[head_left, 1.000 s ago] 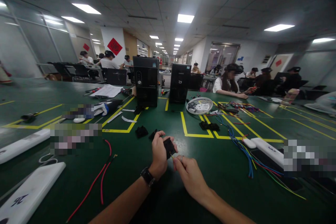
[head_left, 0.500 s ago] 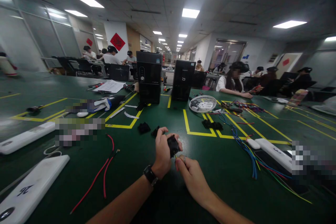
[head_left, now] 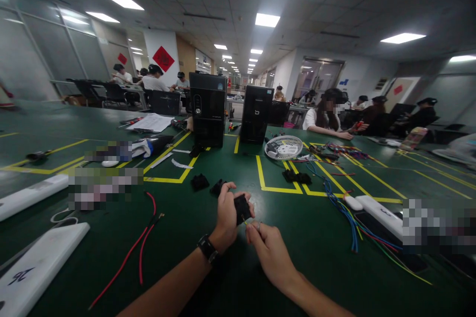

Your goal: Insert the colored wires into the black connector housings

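Note:
My left hand (head_left: 225, 218), wearing a dark wristwatch, is closed around a small black plastic block (head_left: 241, 206). Its exact kind is unclear. My right hand (head_left: 273, 250) pinches a thin yellowish wire (head_left: 244, 220) just below the block. The wire's tip meets the block's lower edge; whether it sits inside cannot be made out. Just beyond my left hand lie two similar black pieces (head_left: 200, 182), one partly covered by my fingers. To the left, red wires (head_left: 128, 252) lie loose on the green table (head_left: 178, 267).
Two black computer towers (head_left: 207, 109) stand at the back. A white basket (head_left: 283, 148) holds small parts. Blue and other coloured wires (head_left: 342, 213) trail on the right, near a white power bank (head_left: 379, 215). Across the table sits a co-worker (head_left: 327, 116).
The view has shifted slightly, so the scene sits a little further left. The block is turned a bit in my left hand, and more of the wire shows between it and my right fingertips.

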The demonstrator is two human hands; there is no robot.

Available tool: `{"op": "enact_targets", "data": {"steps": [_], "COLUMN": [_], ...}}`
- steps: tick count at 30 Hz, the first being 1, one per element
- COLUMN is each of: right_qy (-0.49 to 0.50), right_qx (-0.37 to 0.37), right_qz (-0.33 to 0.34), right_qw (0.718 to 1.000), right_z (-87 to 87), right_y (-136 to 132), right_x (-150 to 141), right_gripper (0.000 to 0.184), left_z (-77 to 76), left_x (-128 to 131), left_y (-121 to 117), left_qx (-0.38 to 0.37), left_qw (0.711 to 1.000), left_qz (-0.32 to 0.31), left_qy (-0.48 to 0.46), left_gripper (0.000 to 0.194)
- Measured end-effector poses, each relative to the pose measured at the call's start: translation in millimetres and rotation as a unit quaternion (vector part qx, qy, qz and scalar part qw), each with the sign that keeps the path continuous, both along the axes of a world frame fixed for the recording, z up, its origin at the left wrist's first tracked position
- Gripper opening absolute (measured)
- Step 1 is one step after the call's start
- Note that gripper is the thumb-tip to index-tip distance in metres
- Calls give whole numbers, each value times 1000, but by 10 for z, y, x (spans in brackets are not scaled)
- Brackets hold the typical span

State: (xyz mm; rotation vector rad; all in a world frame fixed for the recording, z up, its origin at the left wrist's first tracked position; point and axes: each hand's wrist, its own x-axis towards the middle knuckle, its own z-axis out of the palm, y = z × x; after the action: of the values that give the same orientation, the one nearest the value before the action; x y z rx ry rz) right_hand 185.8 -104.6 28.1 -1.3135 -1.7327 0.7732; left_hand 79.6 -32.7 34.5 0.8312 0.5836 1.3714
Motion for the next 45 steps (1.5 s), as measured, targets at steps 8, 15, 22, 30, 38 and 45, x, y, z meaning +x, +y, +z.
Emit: {"op": "enact_targets", "data": {"steps": [8, 15, 22, 30, 38, 45], "right_qy": [-20, -18, -30, -8, -26, -41], "right_qx": [-8, -24, 10, -2, 2, -5], "right_qz": [-13, 5, -21, -7, -14, 13], "right_qw": [1000, 1000, 999, 1000, 1000, 999], "right_z": [50, -42, -19, 52, 158, -40], "right_y": [-30, -11, -47, -2, -34, 22], "right_x": [-28, -86, -152, -4, -12, -88], "right_gripper": [41, 42, 42, 40, 40, 41], "left_z": [45, 7, -70, -58, -52, -77], "left_x": [3, 26, 13, 11, 1, 5], "left_y": [-7, -33, -16, -15, -13, -18], "left_qx": [56, 16, 20, 3, 23, -19], "left_qw": [998, 999, 999, 998, 999, 998], "left_qz": [25, 15, 18, -28, -1, 7], "left_qy": [0, -27, -22, -49, -25, -64], "left_gripper": [20, 17, 18, 21, 18, 19]}}
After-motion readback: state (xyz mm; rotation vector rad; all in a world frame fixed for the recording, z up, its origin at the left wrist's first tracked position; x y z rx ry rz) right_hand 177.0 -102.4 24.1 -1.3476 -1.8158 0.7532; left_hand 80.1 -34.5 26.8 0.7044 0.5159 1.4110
